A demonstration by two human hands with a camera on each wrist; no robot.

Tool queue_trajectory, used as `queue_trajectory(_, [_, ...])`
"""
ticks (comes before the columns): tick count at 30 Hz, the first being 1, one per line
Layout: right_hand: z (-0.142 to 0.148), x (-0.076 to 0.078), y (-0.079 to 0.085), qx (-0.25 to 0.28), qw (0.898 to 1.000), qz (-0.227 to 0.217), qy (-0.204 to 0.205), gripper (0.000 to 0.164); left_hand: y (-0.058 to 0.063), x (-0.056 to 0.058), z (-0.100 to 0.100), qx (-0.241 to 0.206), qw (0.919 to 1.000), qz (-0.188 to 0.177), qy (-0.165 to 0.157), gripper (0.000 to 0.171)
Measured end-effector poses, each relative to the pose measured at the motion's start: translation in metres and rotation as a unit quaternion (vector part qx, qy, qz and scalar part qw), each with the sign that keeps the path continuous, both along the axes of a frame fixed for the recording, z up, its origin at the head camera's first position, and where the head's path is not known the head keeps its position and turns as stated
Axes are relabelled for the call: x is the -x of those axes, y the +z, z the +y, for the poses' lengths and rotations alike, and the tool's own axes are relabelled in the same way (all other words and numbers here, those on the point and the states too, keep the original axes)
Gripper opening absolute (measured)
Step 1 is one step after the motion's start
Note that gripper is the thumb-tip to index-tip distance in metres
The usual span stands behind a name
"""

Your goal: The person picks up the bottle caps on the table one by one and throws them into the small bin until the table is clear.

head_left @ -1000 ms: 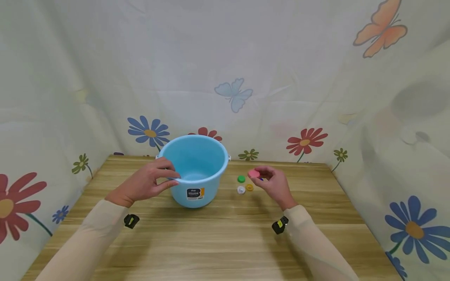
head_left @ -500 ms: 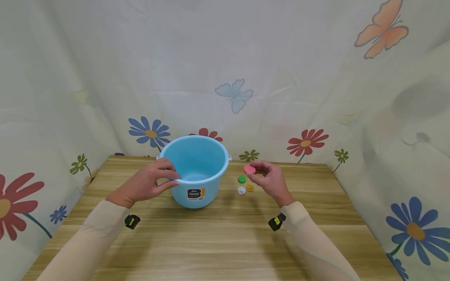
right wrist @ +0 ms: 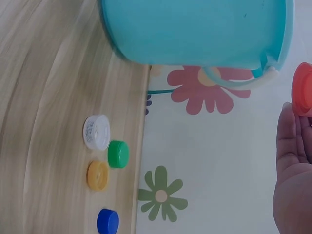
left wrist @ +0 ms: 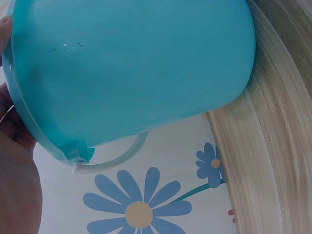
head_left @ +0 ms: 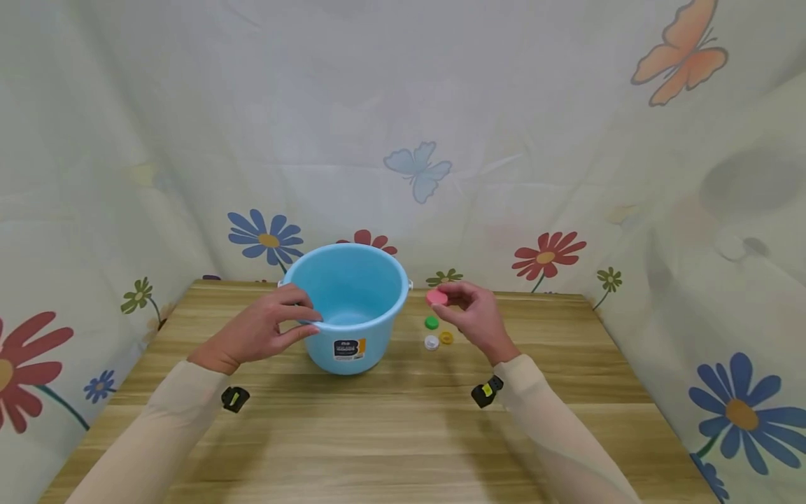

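I see a wood-grain table (head_left: 352,448) under left hand (head_left: 259,327) and right hand (head_left: 476,318). Pale printed cloth (head_left: 302,105) beyond both, light-blue butterfly print (head_left: 420,169) between.

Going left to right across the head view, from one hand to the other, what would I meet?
Left hand, blue bucket, pink cap, right hand.

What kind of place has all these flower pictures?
Probably a little indoor filming booth: a pale, flower-printed hanging sheet goes around a brown wood-grain table, and a small black boxy device sits by each wrist.
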State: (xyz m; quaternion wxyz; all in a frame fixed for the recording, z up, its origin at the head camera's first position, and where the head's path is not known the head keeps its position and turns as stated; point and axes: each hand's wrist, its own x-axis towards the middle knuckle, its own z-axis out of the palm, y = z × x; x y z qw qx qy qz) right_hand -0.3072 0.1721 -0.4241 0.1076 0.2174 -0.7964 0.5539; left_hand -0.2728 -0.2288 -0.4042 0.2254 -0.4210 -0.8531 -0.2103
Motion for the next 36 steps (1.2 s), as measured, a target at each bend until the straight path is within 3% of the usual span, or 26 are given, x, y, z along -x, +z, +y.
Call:
queue_trajectory(19, [-0.029,0.006,0.014,0.026,0.999,0.009,0.029,0.038,-0.001,0.001,-0.001,-0.012,0.9999,-0.003,-0.005,0.026])
queue_trajectory(36, [-0.044,0.009,0.024,0.038,0.998,0.005,0.056,0.039,-0.001,-0.001,0.002,0.000,0.9998,-0.015,0.010,0.020])
